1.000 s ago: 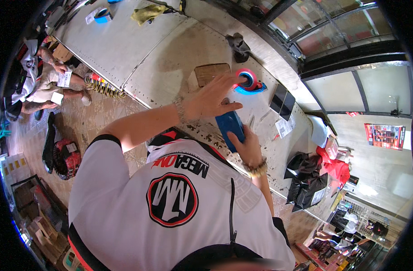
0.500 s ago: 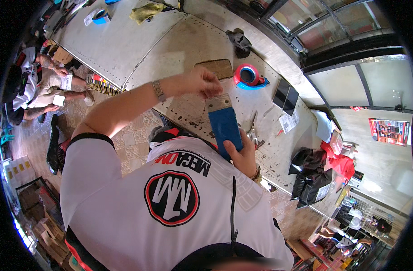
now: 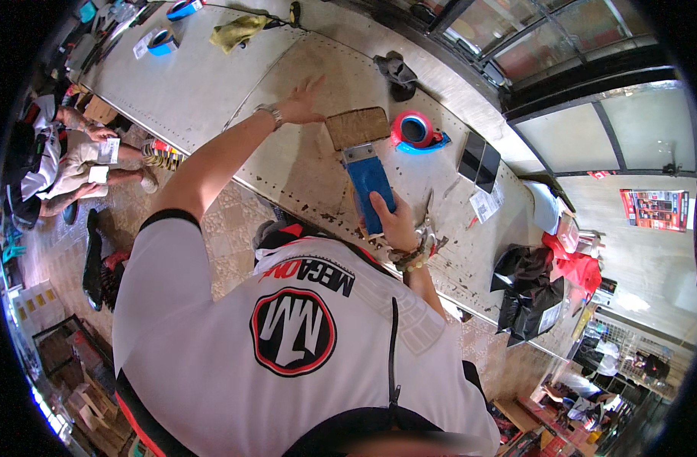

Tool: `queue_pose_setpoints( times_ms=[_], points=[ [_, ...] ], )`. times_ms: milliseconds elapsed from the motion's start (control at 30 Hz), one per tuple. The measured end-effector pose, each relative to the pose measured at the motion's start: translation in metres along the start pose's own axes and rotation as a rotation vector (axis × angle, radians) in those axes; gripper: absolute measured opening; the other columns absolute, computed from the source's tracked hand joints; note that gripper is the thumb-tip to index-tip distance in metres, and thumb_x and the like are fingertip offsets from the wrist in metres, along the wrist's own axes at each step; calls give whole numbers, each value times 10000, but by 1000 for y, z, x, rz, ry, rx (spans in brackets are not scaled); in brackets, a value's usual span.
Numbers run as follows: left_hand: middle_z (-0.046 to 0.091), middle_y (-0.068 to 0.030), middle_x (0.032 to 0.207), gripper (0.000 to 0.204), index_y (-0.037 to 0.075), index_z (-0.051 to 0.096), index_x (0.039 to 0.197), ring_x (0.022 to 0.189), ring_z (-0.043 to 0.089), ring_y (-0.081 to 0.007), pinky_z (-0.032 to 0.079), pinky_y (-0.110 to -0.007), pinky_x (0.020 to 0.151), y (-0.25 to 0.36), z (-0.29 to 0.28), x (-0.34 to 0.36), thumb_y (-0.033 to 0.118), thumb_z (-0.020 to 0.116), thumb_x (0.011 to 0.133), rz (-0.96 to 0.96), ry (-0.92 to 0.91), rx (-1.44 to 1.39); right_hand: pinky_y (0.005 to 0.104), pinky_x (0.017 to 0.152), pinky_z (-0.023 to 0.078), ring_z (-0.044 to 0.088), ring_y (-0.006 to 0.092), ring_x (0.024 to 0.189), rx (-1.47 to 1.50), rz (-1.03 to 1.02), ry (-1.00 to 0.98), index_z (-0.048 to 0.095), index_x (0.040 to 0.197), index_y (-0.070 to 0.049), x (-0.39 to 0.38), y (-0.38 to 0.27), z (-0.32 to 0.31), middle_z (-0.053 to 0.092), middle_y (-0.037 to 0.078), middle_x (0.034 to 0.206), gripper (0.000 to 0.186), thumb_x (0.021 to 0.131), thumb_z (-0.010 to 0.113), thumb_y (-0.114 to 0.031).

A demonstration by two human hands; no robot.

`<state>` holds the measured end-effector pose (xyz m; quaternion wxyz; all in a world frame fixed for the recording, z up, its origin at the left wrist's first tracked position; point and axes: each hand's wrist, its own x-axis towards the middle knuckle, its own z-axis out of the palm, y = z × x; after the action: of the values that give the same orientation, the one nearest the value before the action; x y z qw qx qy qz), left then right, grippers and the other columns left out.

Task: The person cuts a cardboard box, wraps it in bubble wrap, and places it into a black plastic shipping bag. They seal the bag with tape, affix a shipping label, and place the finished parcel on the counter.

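Observation:
My right hand grips a flat blue rectangular piece, thumb on top. Its far end is pale, with two dark dots, and points at a worn brown rectangular piece on the table; whether the two touch I cannot tell. A light-coloured layer shows along the blue piece's near left edge. Empty and with fingers spread, my left hand hovers over the table to the left of the brown piece. A pair of metal pliers or snips lies just right of my right hand, partly hidden by it.
On the metal table, a red tape dispenser with blue tape, a dark phone, a white label and a black cloth lie rightward. Black plastic bags sit near the right edge. Another person is at left.
My left hand has left the blue piece's end and swung left, its fingers opening. My right hand has moved the blue piece forward, closer to the brown piece.

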<state>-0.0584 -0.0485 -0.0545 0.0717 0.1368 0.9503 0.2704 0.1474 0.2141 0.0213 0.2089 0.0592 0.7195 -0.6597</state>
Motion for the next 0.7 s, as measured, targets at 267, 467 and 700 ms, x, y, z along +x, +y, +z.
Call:
queue_pose_setpoints(
  times_ms=[267,467,700],
  points=[
    [247,-120,1557,846,150,311,1497,1446,213,-285,322,-451,1138,87,-46,-58,148,723,758,693,-143,306,279,545,482,615,123,603,10,73,18,609,1023,32,-5,-26,1,644,66,728,444,939,615,-404],
    [223,-34,1578,897,200,293,1505,1341,326,-363,337,-439,1126,77,-35,-52,242,730,722,698,9,287,328,589,508,644,169,631,-239,45,72,625,962,48,-41,-18,-11,660,105,745,479,925,618,-430],
    [278,-48,1562,734,193,347,1482,1335,368,-332,315,-446,1122,86,-26,-64,317,655,826,584,-16,256,442,685,531,701,335,786,-603,179,85,682,927,29,33,0,1,702,199,805,648,886,542,-602]
  ],
)
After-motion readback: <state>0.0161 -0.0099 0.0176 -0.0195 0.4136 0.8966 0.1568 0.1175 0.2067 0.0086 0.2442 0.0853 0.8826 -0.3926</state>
